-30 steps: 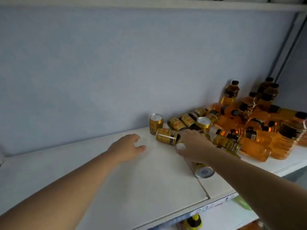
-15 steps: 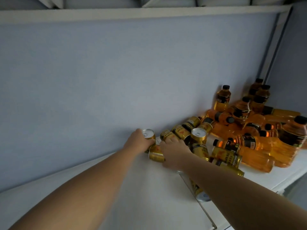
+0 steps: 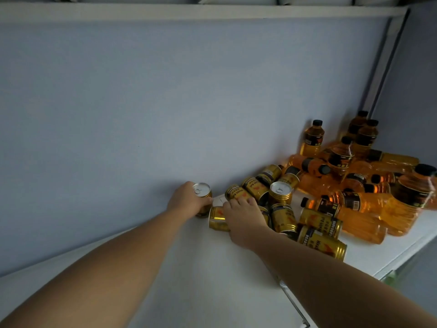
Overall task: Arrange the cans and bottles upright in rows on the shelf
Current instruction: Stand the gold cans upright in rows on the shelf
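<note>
Fingers and thumb of the left grip [image 3: 189, 202] are curled round an upright gold can [image 3: 203, 189], which is grasped at its side; its silver pull-tab top is turned up, and it stands on the white shelf [image 3: 201, 275] close against the blue-grey back wall [image 3: 165, 102]. Just to its right, the right grip [image 3: 244, 220] is laid from above over a lying gold can [image 3: 217, 220], with the fingers curled over it; only the can's left end is seen from under the palm. The two grasped cans are just beside each other.

Further right, a second standing can [image 3: 280, 192] is seen among a heap of toppled gold cans [image 3: 320, 222], some of them stacked on others. Beyond these, orange bottles with black caps are piled toward the shelf's right corner: most are lying bottles [image 3: 354, 216], while a few upright bottles [image 3: 313, 138] are set against the wall. A larger orange bottle [image 3: 413, 192] is placed at the far right, near the shelf's front edge. Overhead, the pale edge of an upper shelf [image 3: 189, 11] is visible.
</note>
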`<action>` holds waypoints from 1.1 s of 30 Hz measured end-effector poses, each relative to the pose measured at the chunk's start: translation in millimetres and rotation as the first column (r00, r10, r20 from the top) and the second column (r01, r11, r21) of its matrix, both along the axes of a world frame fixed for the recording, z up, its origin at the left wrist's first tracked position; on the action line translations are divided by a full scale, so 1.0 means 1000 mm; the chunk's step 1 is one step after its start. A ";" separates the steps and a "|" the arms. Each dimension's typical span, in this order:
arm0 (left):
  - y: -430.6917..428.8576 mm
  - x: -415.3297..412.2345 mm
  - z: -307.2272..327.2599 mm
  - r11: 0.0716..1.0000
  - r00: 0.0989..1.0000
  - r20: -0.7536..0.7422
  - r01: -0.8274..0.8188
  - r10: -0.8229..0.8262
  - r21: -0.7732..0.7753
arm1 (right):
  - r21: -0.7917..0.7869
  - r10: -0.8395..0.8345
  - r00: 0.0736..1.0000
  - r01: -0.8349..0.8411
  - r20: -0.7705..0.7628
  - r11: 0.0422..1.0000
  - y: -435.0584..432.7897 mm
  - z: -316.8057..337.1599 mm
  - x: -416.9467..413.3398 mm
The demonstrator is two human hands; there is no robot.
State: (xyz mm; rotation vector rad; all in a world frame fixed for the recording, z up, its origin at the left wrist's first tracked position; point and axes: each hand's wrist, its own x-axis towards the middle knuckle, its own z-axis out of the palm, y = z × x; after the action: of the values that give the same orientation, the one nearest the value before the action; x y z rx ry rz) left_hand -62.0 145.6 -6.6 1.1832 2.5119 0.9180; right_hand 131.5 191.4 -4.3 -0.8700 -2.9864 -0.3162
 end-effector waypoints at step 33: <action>-0.396 -0.058 0.037 0.860 0.867 0.009 -0.495 0.498 0.128 | -0.795 -0.181 0.850 -0.359 -0.495 0.488 -0.246 -0.005 -0.126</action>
State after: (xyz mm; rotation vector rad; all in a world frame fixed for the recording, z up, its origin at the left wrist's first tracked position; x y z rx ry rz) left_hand -120.4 -250.0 30.5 0.5655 2.8747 1.1956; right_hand 5.6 -54.5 -9.7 -0.6024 -2.4627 1.3750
